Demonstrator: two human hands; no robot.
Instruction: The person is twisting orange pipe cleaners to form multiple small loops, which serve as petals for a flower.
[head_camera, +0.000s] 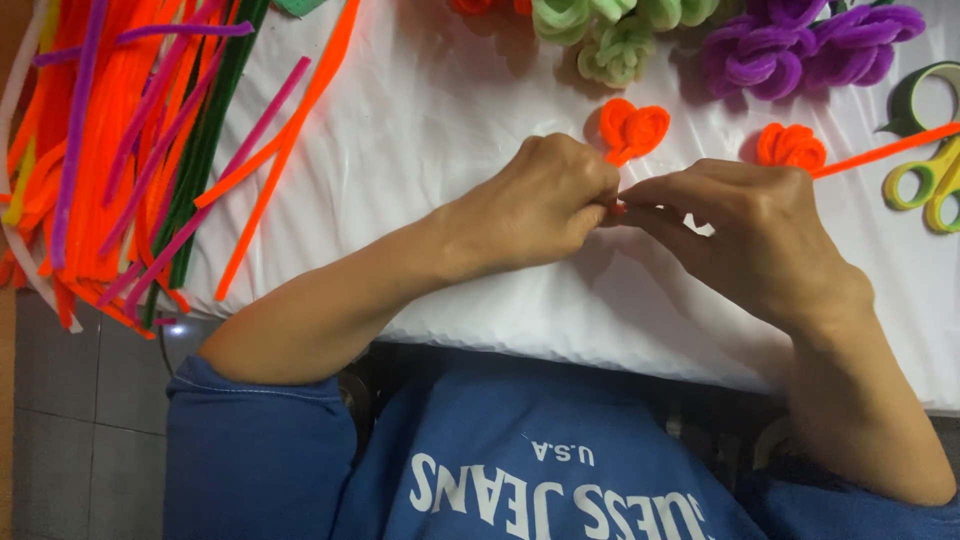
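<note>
At frame centre, an orange flower (633, 129) is part-made: its head is curled and its stem is pinched between the fingertips of the left hand (540, 205) and right hand (745, 235), which meet there. One finished orange flower (791, 146) lies right of it. Three green flowers (612, 30) and two purple flowers (800, 45) sit along the top edge; a stem pile (130, 140) fills the upper left, scissors (925, 180) far right.

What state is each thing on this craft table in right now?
Left hand: pinching the orange pipe cleaner.
Right hand: pinching it too.
Orange pipe cleaner: top coiled, stem held.
Orange coil: finished, lying free.
Scissors: closed, lying flat.
Pipe cleaner pile: straight, loose.
</note>
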